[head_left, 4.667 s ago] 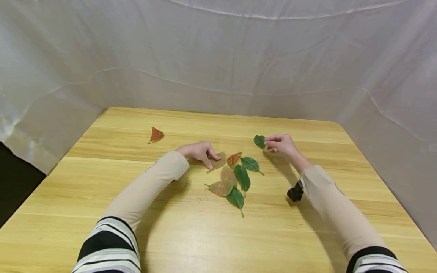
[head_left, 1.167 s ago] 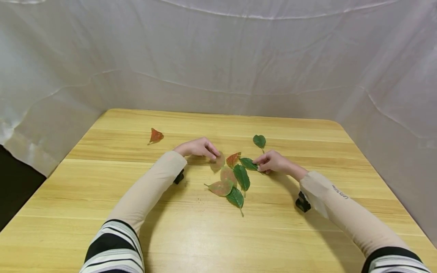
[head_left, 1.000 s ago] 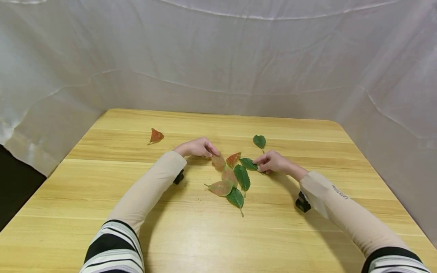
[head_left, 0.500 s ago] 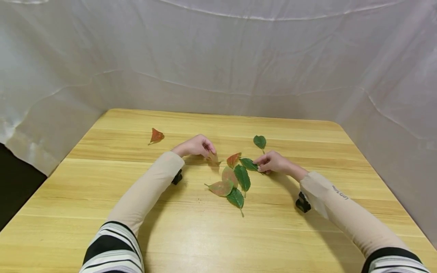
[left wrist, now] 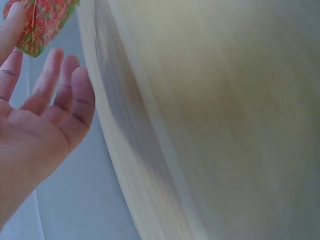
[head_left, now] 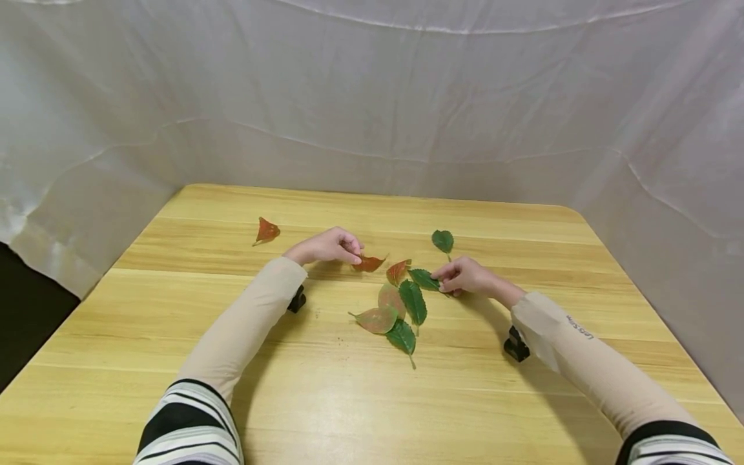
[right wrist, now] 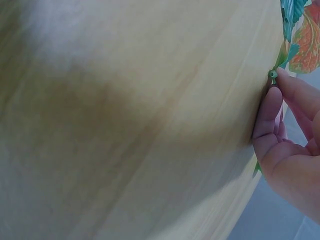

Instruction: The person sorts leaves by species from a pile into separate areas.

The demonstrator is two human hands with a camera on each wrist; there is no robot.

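My left hand (head_left: 334,246) pinches a red leaf (head_left: 370,264) between thumb and finger, its stem pointing right. The left wrist view shows the leaf's red-and-green veined face (left wrist: 47,22), with the other fingers spread loosely. To the right, my right hand (head_left: 467,276) pinches a serrated green leaf (head_left: 422,279) at its stem end. Between the hands lies a cluster: an orange-red leaf (head_left: 398,272), a green leaf (head_left: 413,302), a pinkish leaf (head_left: 390,299), another pinkish leaf (head_left: 376,320) and a lower green leaf (head_left: 402,336), some overlapping.
A folded-looking red leaf (head_left: 267,230) lies alone toward the back left of the wooden table (head_left: 325,400). Behind my right hand is a single green leaf (head_left: 443,241). A pale curtain (head_left: 372,97) hangs behind the table and along its sides.
My left hand has lifted and turned its leaf from the pale side to the red side, shifting slightly left. My right hand has left the back green leaf for the one nearer the cluster.
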